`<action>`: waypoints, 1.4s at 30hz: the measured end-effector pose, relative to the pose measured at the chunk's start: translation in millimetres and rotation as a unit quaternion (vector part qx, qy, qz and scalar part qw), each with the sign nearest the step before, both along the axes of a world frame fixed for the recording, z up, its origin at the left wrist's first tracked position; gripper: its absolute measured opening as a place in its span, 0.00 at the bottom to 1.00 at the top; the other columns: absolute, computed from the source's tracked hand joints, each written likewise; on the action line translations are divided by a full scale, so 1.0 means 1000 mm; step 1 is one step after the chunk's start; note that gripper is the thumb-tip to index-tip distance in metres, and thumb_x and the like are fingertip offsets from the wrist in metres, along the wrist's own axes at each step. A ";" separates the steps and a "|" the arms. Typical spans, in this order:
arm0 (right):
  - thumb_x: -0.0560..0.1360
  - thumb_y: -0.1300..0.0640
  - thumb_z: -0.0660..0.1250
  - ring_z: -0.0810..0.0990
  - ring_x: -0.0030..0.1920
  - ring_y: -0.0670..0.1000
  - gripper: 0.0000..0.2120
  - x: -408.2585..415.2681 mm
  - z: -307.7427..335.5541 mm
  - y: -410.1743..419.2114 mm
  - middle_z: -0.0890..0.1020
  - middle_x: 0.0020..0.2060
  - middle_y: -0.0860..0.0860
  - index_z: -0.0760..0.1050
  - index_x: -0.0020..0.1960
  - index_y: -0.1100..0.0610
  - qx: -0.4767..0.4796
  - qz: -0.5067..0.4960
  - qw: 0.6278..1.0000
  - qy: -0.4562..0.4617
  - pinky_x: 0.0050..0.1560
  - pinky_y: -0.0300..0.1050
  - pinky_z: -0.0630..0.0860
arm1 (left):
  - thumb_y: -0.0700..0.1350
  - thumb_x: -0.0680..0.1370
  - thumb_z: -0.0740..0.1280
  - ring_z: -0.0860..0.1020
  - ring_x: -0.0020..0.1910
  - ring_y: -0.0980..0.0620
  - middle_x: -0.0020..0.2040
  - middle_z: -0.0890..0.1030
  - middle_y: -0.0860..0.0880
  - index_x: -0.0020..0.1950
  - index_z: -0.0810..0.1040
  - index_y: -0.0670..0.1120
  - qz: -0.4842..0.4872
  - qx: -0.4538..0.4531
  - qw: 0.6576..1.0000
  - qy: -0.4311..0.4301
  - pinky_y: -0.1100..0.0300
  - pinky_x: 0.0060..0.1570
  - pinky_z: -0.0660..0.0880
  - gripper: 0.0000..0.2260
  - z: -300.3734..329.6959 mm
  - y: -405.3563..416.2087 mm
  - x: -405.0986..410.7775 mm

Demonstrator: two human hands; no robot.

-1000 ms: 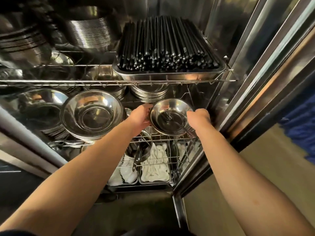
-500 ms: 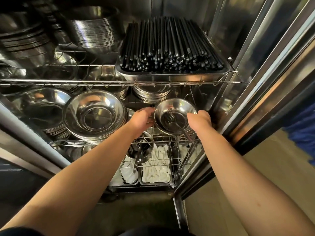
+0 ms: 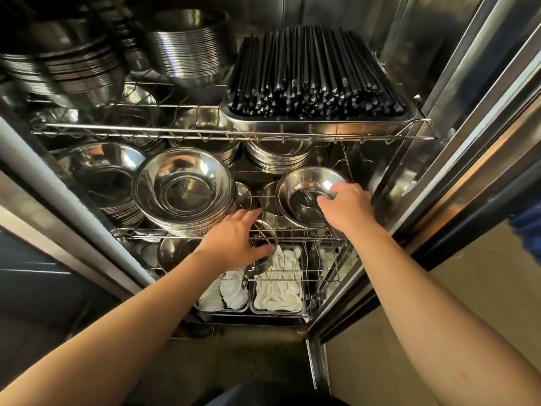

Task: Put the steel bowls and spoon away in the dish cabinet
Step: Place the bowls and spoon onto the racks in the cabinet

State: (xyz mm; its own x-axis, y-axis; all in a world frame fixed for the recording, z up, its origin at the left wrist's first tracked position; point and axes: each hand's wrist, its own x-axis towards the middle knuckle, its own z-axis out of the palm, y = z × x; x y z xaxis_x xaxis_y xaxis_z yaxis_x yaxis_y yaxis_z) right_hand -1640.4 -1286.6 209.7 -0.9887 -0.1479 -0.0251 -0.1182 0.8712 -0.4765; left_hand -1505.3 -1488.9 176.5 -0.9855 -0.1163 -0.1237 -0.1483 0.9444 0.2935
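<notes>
My right hand curls over the near rim of the small bowl on the middle rack, fingers reaching in toward the spoon, whose handle slants toward me; my left hand, lower and farther away, hangs open, holding nothing.

The small steel bowl I'm putting away sits at about two o'clock from the big stack of wide bowls, on the middle wire shelf of the dish cabinet. It is shiny and shallow, and tilts with its open side toward me. The spoon lies inside it, its handle running down toward five o'clock under my right hand, whose fingers rest on the bowl's near rim. The big stack stands upright, mouths up.
</notes>
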 end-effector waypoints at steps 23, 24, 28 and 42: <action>0.78 0.66 0.65 0.81 0.52 0.62 0.08 0.021 -0.013 -0.008 0.82 0.51 0.60 0.80 0.55 0.64 0.129 0.059 0.989 0.052 0.46 0.51 0.77 | 0.64 0.77 0.63 0.51 0.80 0.41 0.81 0.55 0.42 0.81 0.41 0.46 0.025 -0.203 0.978 -0.042 0.46 0.78 0.52 0.44 -0.054 -0.009 0.044; 0.78 0.64 0.65 0.81 0.51 0.62 0.08 0.023 -0.011 -0.007 0.82 0.50 0.60 0.80 0.55 0.64 0.122 0.063 0.989 0.061 0.45 0.50 0.76 | 0.64 0.77 0.63 0.51 0.80 0.41 0.81 0.55 0.42 0.81 0.42 0.46 0.027 -0.203 0.978 -0.037 0.46 0.78 0.52 0.44 -0.055 -0.010 0.044; 0.79 0.60 0.61 0.80 0.44 0.57 0.10 0.040 0.000 0.004 0.81 0.41 0.54 0.81 0.49 0.59 0.057 0.083 0.990 0.097 0.43 0.47 0.75 | 0.61 0.76 0.66 0.54 0.79 0.42 0.80 0.57 0.44 0.82 0.45 0.47 0.031 -0.188 0.981 -0.020 0.48 0.77 0.54 0.43 -0.056 -0.011 0.042; 0.82 0.58 0.62 0.83 0.50 0.49 0.10 0.116 -0.037 0.020 0.80 0.54 0.47 0.79 0.60 0.54 -0.039 0.241 0.949 -0.199 0.48 0.42 0.80 | 0.55 0.73 0.72 0.60 0.76 0.41 0.76 0.63 0.43 0.81 0.50 0.44 0.014 -0.162 0.987 -0.018 0.47 0.76 0.60 0.45 -0.052 -0.016 0.040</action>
